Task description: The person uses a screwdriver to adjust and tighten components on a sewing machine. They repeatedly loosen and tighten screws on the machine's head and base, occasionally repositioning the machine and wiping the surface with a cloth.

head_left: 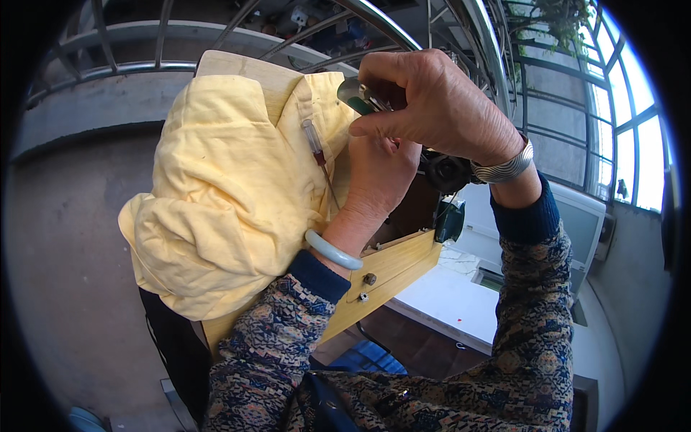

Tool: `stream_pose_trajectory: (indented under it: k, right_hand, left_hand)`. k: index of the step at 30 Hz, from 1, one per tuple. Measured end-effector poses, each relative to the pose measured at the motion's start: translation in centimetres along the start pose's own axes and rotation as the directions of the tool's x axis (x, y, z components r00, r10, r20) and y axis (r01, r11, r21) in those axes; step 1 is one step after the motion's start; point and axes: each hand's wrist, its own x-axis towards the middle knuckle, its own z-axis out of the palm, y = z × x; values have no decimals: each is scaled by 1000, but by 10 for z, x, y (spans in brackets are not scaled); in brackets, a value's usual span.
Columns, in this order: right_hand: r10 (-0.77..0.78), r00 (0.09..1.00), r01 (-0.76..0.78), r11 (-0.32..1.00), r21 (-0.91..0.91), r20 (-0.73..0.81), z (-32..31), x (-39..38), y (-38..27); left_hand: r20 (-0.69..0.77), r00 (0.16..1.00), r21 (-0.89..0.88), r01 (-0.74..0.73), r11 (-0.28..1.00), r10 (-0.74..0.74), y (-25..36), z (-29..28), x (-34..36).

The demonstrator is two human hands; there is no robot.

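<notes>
My right hand (439, 101) is closed, pinching a small dark green and silver piece (355, 99) between thumb and fingers; its exact kind does not show. Just below it, my left hand (378, 173) is curled upward, its fingers partly covered by the right hand, and whatever they hold is hidden. A screwdriver (314, 140) with a clear and reddish handle lies beside my left hand on pale yellow cloth (216, 173), its shaft pointing toward my wrist. The bunched cloth covers much of a wooden tabletop (403, 266).
Two small metal parts, a dark one (369, 279) and a lighter one (363, 297), sit near the tabletop's front edge. A black machine part (445, 173) stands right of my hands, above a dark green object (450, 220). Metal railings (137, 67) run behind the table.
</notes>
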Motion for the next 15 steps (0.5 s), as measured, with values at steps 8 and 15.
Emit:
stream_pose_trajectory:
  k: [8,15]
  right_hand:
    - [14,1000,-16,994,-107,-20,11,1,-1]
    - [78,993,-91,985,148,90,-4,-6,3]
  left_hand:
    - [-190,977,-212,-134,968,93,-5,3,-4]
    - [-131,988,-117,-103,988,87,-6,2,-7]
